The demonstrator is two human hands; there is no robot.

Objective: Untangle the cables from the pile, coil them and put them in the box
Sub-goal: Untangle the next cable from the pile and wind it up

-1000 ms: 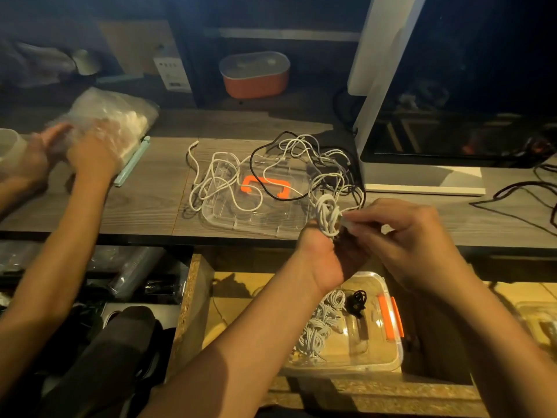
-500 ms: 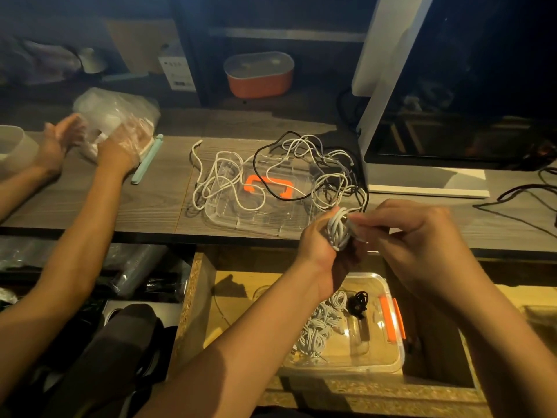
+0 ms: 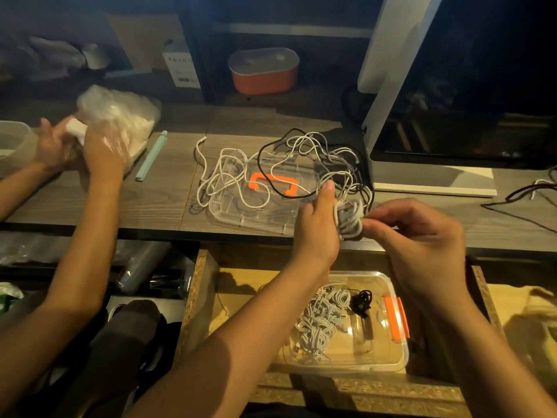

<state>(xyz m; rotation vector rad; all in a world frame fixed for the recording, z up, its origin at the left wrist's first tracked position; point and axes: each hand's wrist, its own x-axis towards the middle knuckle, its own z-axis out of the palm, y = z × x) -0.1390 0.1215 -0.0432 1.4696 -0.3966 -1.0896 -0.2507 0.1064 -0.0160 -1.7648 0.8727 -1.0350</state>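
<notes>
My left hand (image 3: 316, 227) grips a small coil of white cable (image 3: 350, 219) above the desk's front edge. My right hand (image 3: 416, 233) pinches the coil's right side with thumb and fingertips. Behind them a tangle of white and black cables (image 3: 304, 164) lies over a clear lid with an orange handle (image 3: 272, 184). Below the desk, a clear box (image 3: 388, 354) with an orange latch sits in an open drawer. It holds several coiled white cables (image 3: 321, 322) and one small black coil (image 3: 361, 303).
Another person's gloved hands (image 3: 75, 146) work a plastic bag (image 3: 120, 116) at the left of the desk, beside a pale green pen (image 3: 150, 156). A monitor (image 3: 464, 95) stands at the right, with dark cables (image 3: 524, 194) past it. An orange container (image 3: 262, 72) sits on the back shelf.
My hands have shifted a little to the right with the coil, and the coil now lies more sideways between them. The other person's hands have moved on the bag.
</notes>
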